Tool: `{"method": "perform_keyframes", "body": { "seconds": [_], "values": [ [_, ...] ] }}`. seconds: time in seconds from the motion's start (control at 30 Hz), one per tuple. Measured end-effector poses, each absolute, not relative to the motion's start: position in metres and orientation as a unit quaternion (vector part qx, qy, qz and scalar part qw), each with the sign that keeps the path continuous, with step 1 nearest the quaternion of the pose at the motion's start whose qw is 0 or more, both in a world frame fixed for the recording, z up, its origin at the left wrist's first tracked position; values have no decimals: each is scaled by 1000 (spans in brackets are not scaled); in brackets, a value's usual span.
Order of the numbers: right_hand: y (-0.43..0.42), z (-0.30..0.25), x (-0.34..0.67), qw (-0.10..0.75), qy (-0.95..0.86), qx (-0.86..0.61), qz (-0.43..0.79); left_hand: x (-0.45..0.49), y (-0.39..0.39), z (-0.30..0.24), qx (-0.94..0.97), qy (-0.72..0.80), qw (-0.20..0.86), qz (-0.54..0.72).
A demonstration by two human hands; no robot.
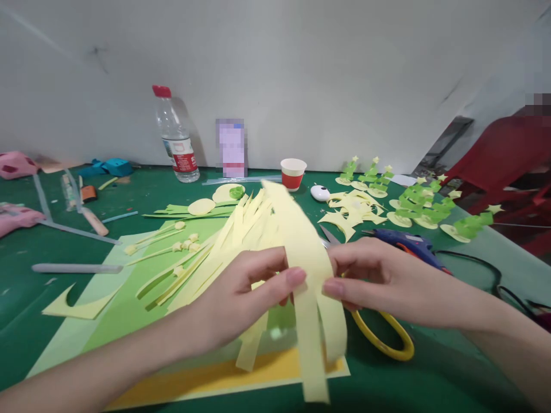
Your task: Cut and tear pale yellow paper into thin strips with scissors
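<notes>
A wide pale yellow paper strip (306, 246) is held up in the middle, its lower part split into two hanging lengths. My left hand (253, 292) pinches its left edge between thumb and fingers. On the other side, my right hand (379, 278) grips the right-hand length, thumb in front. Under and behind my hands lies a pile of cut yellow paper strips (241, 229) on sheets of green paper (120, 310) and orange paper (181, 381). Scissors with yellow handles (387, 338) rest beneath my right hand, their blades partly hidden.
A blue glue gun (404, 241) with a black cable lies right, near several small green paper ornaments (424, 201) and yellow scraps (355, 207). Along the wall stand a water bottle (177, 137), a phone (232, 148) and a paper cup (293, 174). Glue sticks (77, 268) lie left.
</notes>
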State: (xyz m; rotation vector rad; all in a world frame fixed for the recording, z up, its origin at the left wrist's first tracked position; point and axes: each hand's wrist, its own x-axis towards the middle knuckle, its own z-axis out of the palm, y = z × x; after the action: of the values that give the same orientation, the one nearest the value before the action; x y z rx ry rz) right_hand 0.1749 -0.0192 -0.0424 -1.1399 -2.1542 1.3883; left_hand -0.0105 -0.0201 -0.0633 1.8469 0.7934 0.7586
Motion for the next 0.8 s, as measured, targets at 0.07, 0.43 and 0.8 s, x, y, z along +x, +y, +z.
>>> {"method": "perform_keyframes", "body": {
  "seconds": [0.07,0.43,0.8],
  "values": [
    [-20,-44,173,177,-747,-394,505,-10,-20,-64,753,334,470,318],
    [-22,-43,174,191,-720,-386,545,-12,-21,-66,762,325,479,292],
    [-19,-45,171,191,-730,-397,522,-13,-22,-65,754,326,485,299]
  ]
}}
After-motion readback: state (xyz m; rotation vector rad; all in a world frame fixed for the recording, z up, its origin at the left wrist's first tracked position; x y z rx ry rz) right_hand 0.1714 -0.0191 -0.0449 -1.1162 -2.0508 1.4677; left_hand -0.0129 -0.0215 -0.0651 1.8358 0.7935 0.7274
